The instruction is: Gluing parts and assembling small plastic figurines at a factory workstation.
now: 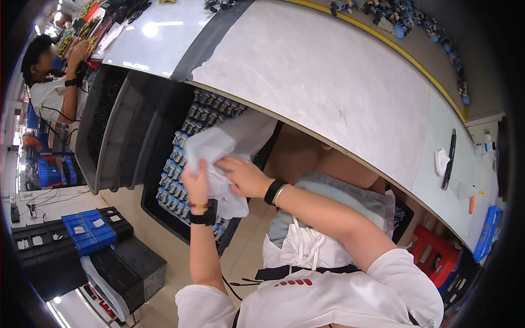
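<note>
A thin white sheet, crumpled and half see-through, hangs over a black crate in front of me. Its upper end reaches to the table edge. My left hand is closed on the sheet's near left side. My right hand has its fingers bent over the right side of the sheet, thumb below. Several small blue-and-white figurines stand in close rows in the crate. The sheet and my hands hide the figurines in the middle and on the right.
A white worktable stretches across the front, with more figurines beyond its yellow edge strip. Grey crates stand left of the black crate. A blue box tops dark boxes at lower left. Another person works at far left.
</note>
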Demonstrator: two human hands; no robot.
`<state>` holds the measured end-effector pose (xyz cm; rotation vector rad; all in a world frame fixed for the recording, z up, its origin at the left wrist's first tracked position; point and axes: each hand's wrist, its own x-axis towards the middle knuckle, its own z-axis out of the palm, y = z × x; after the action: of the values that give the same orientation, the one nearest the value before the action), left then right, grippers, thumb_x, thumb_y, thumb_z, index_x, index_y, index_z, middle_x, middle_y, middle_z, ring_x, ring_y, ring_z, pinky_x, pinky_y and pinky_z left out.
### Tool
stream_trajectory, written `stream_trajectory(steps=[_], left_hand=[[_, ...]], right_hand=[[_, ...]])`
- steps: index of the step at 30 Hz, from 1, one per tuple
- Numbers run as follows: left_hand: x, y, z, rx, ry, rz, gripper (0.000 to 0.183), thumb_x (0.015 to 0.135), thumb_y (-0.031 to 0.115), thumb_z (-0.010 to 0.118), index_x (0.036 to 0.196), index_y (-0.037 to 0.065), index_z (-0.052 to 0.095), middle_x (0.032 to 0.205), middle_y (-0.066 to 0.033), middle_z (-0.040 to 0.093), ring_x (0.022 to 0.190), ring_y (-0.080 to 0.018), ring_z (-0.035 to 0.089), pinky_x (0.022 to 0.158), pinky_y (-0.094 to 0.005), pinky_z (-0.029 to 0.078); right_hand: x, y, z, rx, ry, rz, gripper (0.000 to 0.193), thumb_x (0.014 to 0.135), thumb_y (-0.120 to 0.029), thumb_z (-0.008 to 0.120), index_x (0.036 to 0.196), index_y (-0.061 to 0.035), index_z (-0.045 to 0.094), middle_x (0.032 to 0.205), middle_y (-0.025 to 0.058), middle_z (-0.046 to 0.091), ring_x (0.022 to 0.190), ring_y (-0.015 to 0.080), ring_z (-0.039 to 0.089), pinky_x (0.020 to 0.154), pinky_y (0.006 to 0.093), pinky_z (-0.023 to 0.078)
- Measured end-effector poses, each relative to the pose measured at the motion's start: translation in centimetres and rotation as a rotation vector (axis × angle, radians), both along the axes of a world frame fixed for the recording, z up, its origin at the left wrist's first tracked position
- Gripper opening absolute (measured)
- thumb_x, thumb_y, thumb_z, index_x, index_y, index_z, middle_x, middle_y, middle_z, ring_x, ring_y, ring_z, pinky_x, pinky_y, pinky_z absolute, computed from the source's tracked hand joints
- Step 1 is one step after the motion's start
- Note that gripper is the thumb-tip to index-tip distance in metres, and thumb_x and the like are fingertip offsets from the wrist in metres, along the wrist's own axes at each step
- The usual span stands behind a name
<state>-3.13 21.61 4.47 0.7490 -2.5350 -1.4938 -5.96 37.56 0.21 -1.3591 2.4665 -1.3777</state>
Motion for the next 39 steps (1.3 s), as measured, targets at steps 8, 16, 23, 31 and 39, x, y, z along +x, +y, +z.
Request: stream_trajectory(steps=[8,16,23,31,39], left_hand=[[9.3,-7.8,-1.7,0.339,0.387,0.537,0.012,0.086,0.02,0.05,0.082,0.009,0.048,0.069,0.0005,0.051,0.064,-0.0067,0.049,0.057,-0.0197,0.038],[5.2,1.0,0.8,0.095,0.441,0.29,0.02,0.081,0.018,0.056,0.097,0.008,0.049,0.092,-0.0091,0.055,0.085,-0.0133,0.052,0.072,-0.0289,0.041],[3.9,-5.5,-1.7,0.381,0.419,0.614,0.026,0.082,0.022,0.055,0.089,-0.002,0.057,0.085,-0.0087,0.059,0.073,-0.014,0.055,0.064,-0.0267,0.045],[17.8,-15.0,-5.2,-0.554,0.387,0.642,0.03,0.079,0.022,0.054,0.093,-0.005,0.056,0.085,-0.0129,0.059,0.073,-0.0212,0.056,0.066,-0.032,0.046],[20.0,-10.5,-5.9,-0.586,-0.589,0.546,0.021,0.067,0.018,0.062,0.073,0.0,0.054,0.071,-0.0133,0.056,0.067,-0.0238,0.054,0.062,-0.0343,0.042]], right_hand=[[-5.1,1.9,-2.2,-0.163,-0.173,-0.184,0.026,0.066,-0.02,0.06,0.056,-0.0015,0.044,0.105,0.0148,0.054,0.099,0.0318,0.048,0.078,0.0369,0.041],[1.0,-0.4,-1.4,0.17,0.013,0.239,0.017,0.062,-0.013,0.059,0.077,-0.0068,0.062,0.114,0.009,0.048,0.108,0.0265,0.041,0.09,0.0409,0.033],[-0.4,-0.1,-0.6,-0.015,-0.042,0.216,0.024,0.071,-0.025,0.061,0.058,-0.0044,0.062,0.121,0.0062,0.046,0.11,0.0256,0.041,0.089,0.041,0.033],[-5.8,1.6,-3.4,-0.266,-0.179,-0.534,0.018,0.079,-0.018,0.054,0.084,-0.0019,0.061,0.095,0.012,0.058,0.086,0.0281,0.055,0.077,0.033,0.043],[-7.7,3.1,-4.8,0.099,-0.243,-0.769,0.019,0.071,-0.01,0.056,0.089,-0.0037,0.052,0.086,0.0166,0.057,0.08,0.0328,0.055,0.068,0.039,0.044]])
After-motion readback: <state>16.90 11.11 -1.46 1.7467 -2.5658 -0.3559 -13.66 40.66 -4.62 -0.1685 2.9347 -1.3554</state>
